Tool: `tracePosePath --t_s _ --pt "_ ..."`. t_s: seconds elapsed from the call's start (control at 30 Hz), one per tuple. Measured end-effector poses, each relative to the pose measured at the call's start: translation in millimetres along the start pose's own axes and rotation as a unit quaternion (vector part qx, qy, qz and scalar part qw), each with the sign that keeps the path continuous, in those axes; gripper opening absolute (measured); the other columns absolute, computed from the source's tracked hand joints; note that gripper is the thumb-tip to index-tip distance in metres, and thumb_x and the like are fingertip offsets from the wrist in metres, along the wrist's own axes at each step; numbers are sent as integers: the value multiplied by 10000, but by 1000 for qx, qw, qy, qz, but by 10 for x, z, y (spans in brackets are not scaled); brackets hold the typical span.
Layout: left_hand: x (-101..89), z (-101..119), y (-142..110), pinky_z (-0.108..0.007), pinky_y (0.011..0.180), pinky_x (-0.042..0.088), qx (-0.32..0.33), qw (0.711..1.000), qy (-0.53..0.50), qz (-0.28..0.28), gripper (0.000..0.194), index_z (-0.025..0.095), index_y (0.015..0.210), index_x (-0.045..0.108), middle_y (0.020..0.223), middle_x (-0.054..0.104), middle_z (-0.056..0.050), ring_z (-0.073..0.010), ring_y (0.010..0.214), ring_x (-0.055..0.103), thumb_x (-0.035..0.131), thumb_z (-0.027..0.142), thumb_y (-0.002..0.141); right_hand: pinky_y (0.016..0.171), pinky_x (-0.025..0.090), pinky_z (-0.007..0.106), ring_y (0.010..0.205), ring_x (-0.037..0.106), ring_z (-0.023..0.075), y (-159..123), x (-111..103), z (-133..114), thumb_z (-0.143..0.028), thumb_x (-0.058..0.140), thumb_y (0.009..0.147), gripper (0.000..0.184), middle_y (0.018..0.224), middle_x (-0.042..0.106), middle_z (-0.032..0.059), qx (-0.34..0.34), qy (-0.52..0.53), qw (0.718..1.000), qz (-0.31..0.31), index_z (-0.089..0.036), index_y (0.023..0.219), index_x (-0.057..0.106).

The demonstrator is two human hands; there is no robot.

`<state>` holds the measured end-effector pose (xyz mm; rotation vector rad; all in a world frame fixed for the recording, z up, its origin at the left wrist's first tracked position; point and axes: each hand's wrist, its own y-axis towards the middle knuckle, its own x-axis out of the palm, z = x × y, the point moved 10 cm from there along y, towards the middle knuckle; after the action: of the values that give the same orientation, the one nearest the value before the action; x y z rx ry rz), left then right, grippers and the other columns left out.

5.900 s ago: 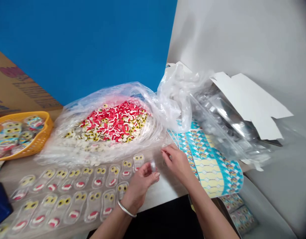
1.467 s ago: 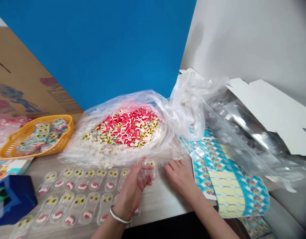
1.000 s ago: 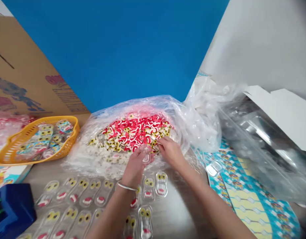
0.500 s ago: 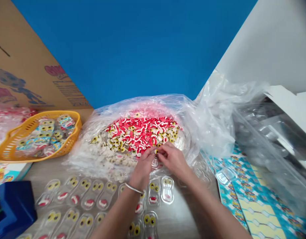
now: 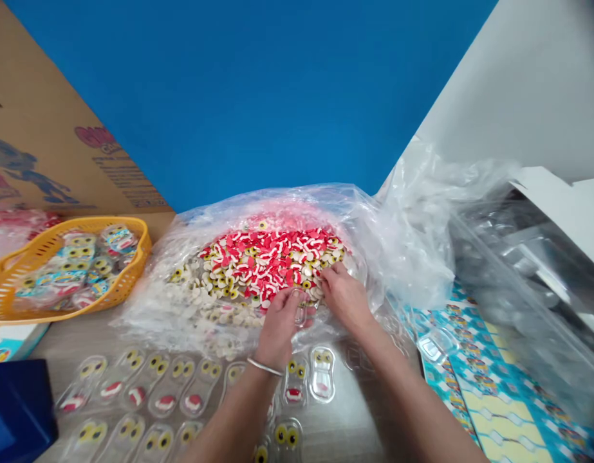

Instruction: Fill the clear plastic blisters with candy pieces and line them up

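My left hand (image 5: 283,319) is closed on a clear plastic blister tray (image 5: 301,314) at the front edge of an opened plastic bag (image 5: 171,321). Inside the bag lies a heap of red-and-white mouth-shaped candies (image 5: 272,257) and yellow eye-shaped candies (image 5: 222,283). My right hand (image 5: 343,292) reaches into the right side of this heap, fingertips pinched together among the pieces; what they grip, if anything, is hidden. Rows of filled clear trays (image 5: 210,386), each with two yellow eyes and most showing a red mouth, lie on the table nearer to me.
An orange basket (image 5: 141,257) with packed candies stands left, before a cardboard box (image 5: 50,116). A dark blue object (image 5: 21,408) sits at the lower left. On the right are printed card sheets (image 5: 499,411), loose clear plastic (image 5: 528,296) and a single clear tray (image 5: 436,345).
My right hand has left the tray and moved right and up into the candy heap. The left hand still holds the tray near the same spot. The view has shifted slightly.
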<state>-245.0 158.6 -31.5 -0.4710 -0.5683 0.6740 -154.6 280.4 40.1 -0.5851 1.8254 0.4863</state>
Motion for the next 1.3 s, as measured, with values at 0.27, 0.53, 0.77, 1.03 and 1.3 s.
tracePosePath --t_s 0.27,0.53,0.77,1.03,1.3 --pt "14 -21 63 -266 619 534 25 1000 -7 -11 251 184 960 643 940 717 -59 -160 709 667 699 352 782 663 438 245 697 597 152 -180 263 -129 -175 553 863 112 749 656 -4 -18 375 925 -68 -198 829 657" --pt "-81 -45 53 -289 629 545 39 998 -37 20 247 191 978 623 949 730 -58 -162 680 676 673 331 781 676 400 261 709 562 161 -155 186 -246 -140 560 873 122 764 624 14 -7 240 971 23 -192 771 601" --pt "-156 -46 54 -296 680 564 39 994 -88 49 319 206 1087 602 997 729 -68 -170 746 713 682 315 799 743 419 280 804 605 186 123 208 -357 -216 580 919 102 922 663 68 5 123 992 19 -181 875 664" --pt "-145 -33 49 -309 651 564 27 997 -62 46 237 224 1083 597 981 728 -73 -198 747 723 613 287 856 785 449 250 854 631 168 89 217 -309 -162 518 956 185 901 679 49 -39 130 991 5 -194 899 691" --pt "-145 -34 39 -295 621 554 38 997 -54 34 295 219 1089 604 900 710 -38 -202 735 719 658 331 821 687 444 263 823 646 178 354 205 -517 -193 508 956 194 1087 644 76 -54 -1 999 4 -226 1078 655"
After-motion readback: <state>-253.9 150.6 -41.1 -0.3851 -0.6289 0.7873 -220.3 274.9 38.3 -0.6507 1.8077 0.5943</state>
